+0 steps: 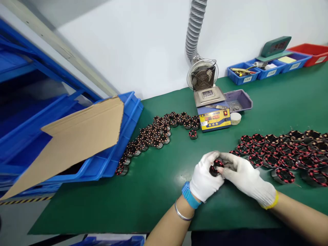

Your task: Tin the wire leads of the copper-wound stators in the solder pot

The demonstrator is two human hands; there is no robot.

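A motor stator [214, 169], a dark ring with red insulation, is held in front of me above the green table. My left hand [205, 177], in a white glove, wraps around its side. My right hand [239, 172], also gloved, closes on it from the right, with a bare thumb tip at the ring's opening. Any fine wire between these fingers is too small to make out. To the right stands a group of red-topped stators [284, 149]. Copper-edged stators [153, 131] form a curved cluster at the left, and a lone stator [193, 134] stands near the solder pot.
The solder pot [214, 118] with lit digits stands at the back under a fan [204, 78] and duct hose [196, 29]. Beside it are a purple tray [247, 99] and a round white pad [235, 118]. Blue crates [128, 116] with cardboard [84, 136] flank the left edge.
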